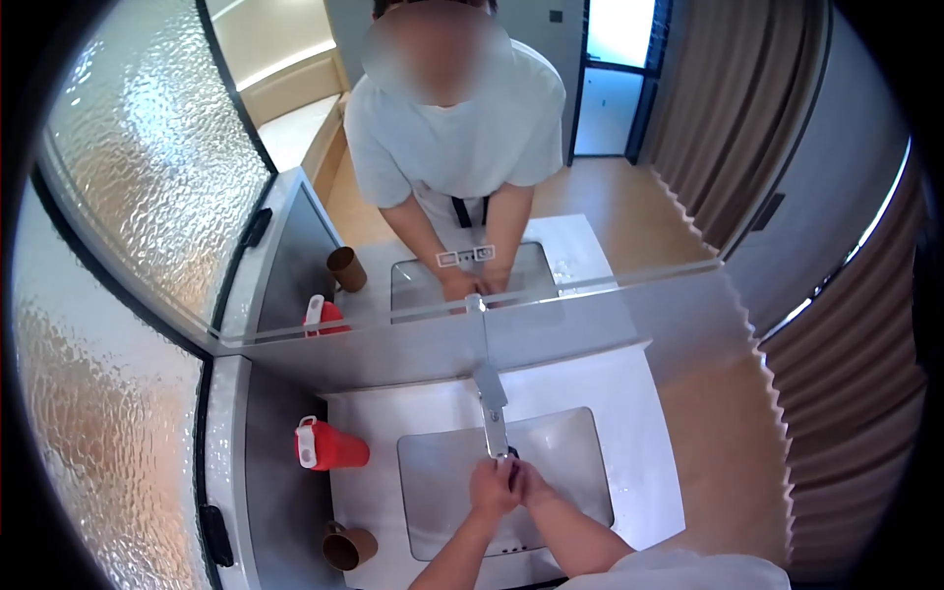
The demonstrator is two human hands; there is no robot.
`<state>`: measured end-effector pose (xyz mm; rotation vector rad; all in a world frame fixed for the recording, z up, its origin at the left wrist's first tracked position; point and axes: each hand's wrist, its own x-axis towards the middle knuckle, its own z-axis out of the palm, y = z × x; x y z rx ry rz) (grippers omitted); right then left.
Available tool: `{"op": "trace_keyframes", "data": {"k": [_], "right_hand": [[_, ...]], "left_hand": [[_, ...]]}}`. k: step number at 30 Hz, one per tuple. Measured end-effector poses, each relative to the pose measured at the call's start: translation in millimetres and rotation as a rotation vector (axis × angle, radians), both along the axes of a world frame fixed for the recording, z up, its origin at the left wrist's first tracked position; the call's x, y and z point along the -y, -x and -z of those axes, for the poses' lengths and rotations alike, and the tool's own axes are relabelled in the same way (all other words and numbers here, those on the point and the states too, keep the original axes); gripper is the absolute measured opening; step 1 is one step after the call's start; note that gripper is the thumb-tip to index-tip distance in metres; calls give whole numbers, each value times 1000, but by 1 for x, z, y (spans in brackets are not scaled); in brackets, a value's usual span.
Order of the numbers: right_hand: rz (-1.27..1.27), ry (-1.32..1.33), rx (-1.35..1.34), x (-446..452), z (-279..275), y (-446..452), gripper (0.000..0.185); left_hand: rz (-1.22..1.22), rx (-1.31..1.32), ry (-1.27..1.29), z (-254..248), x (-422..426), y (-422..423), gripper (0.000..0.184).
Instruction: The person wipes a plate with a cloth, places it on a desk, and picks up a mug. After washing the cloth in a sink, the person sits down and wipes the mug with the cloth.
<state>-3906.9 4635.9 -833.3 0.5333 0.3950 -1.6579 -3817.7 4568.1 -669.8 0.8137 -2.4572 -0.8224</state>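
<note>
Both hands are together over the white sink basin (442,492), just under the spout of the chrome faucet (494,423). My left hand (495,487) is curled, its fingers meeting those of my right hand (532,483). Between them, near the fingertips, a small dark thing (512,454) shows in part; what it is and which hand grips it is too small to tell. A mirror (610,246) behind the faucet reflects the person leaning over the basin.
A red container (339,448) with a white handle stands on the white counter (649,462) at the left. Nearer, a brown mug (349,547) is beside the grey side wall. Textured glass (108,442) is far left; pleated brown curtain (836,433) hangs right.
</note>
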Motion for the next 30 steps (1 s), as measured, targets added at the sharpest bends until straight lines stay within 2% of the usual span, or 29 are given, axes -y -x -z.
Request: {"op": "trace_keyframes", "data": {"k": [2, 3, 4, 6, 8, 10, 11, 13, 14, 16, 17, 19, 20, 22, 23, 25, 26, 28, 29, 30], "right_hand": [[-23, -39, -45, -3, -22, 7, 43], [-31, -55, -67, -3, -37, 9, 44], [-38, -47, -78, -5, -65, 11, 44], [-221, -228, -53, -4, -135, 17, 46], [-215, -202, 24, -5, -114, 22, 48], [-255, -344, -29, -1, -114, 26, 55], [-231, -142, 22, -2, -68, 28, 53], [-214, 267, 128, -6, 31, 33, 50], [-167, 55, 40, 3, -6, 25, 49], [-140, -401, -166, 23, -102, 6, 47], [-197, -394, -267, 21, -100, 7, 46], [-365, -372, -578, 18, -97, 7, 44], [-364, -371, -575, 18, -97, 6, 44], [-385, -465, -590, 16, -88, 4, 43], [-380, -471, -586, 13, -83, 0, 43], [-397, -862, -1786, 9, -77, -7, 43], [-397, -866, -1787, 7, -74, -6, 43], [-423, -809, -1682, 5, -111, -7, 44], [-421, -813, -1679, 2, -112, -7, 44], [-384, -721, -1781, -1, -112, -6, 37]], "left_hand": [[310, 73, 223, -15, 6, -6, 50], [337, 59, 316, -8, 11, -9, 61], [328, 52, 325, -13, 17, -7, 61], [412, 230, 319, -26, 26, -6, 68], [474, 232, 241, -13, 34, -5, 73], [435, 357, -40, -15, 31, -2, 69], [433, 358, -39, -13, 30, 0, 69], [280, 325, -245, -1, 27, 4, 62], [228, 312, -313, 7, 25, 6, 61], [-21, 31, -764, 36, 21, 12, 50], [-20, 36, -765, 54, 19, 14, 50], [-249, -70, -1084, 78, 17, 16, 41], [-249, -67, -1083, 82, 16, 16, 41], [-360, -143, -1532, 81, 16, 21, 35], [-356, -135, -1537, 80, 16, 21, 35], [75, 264, -645, 72, 22, 17, 29], [78, 261, -647, 68, 22, 19, 29], [-92, 276, -1062, 66, 22, 18, 27], [-89, 280, -1062, 89, 22, 16, 27], [-36, 40, -1325, 134, 23, 13, 28]]}}
